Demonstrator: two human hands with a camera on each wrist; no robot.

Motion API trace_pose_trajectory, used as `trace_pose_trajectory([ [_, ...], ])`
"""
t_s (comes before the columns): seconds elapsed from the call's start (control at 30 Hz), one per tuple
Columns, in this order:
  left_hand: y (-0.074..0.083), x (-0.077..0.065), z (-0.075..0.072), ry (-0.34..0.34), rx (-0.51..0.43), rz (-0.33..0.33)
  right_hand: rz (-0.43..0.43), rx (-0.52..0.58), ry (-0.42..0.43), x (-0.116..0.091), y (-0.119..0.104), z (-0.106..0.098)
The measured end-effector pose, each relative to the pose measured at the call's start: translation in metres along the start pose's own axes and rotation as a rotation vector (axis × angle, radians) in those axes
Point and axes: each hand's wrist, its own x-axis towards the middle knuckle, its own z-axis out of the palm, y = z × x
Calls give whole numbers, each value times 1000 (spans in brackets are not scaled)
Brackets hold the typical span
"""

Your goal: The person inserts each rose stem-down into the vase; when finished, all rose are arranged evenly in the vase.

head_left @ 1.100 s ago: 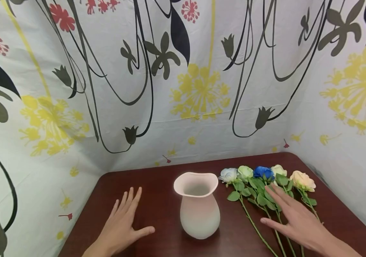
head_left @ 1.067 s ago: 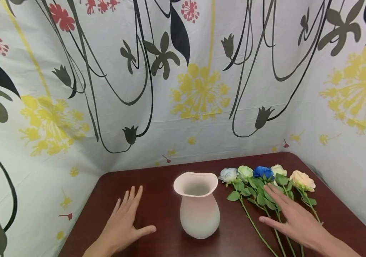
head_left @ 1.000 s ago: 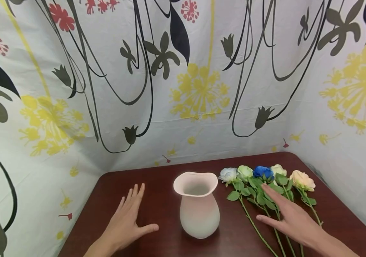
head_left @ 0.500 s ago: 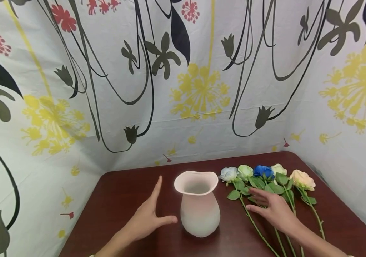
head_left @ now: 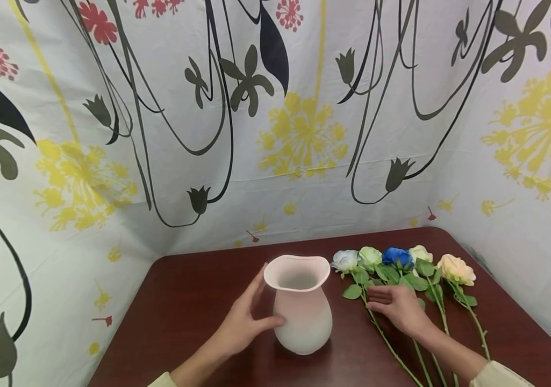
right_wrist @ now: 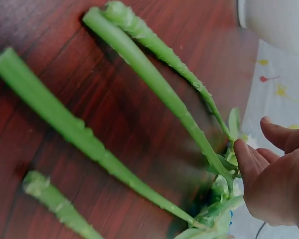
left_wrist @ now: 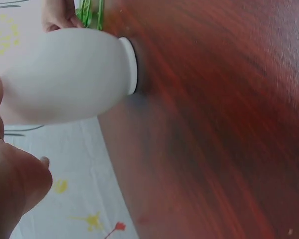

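The vase (head_left: 304, 328) stands upright on the desk (head_left: 188, 301) with no flower showing inside; the roses (head_left: 398, 258) lie beside it. Your spread left grip (head_left: 242, 327) seemingly touches it; your relaxed right grip (head_left: 400, 308) holds nothing.

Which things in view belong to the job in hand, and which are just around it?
Likely the job:
Pink-to-white flared vase, beside the left hand
Green-stemmed roses with blue, pale and peach heads, near the right hand

Just surroundings:
Glossy red-brown wooden table
White flower-printed cloth behind it
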Motion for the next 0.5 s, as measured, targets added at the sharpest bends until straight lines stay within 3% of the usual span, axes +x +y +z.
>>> trace_pose_trajectory([
  [0.13,0,2,9,16,-62,52,-5,-60,28,5,0,8],
  [0.5,-2,0,20,22,-98,70,44,-127,97,14,-5,20],
])
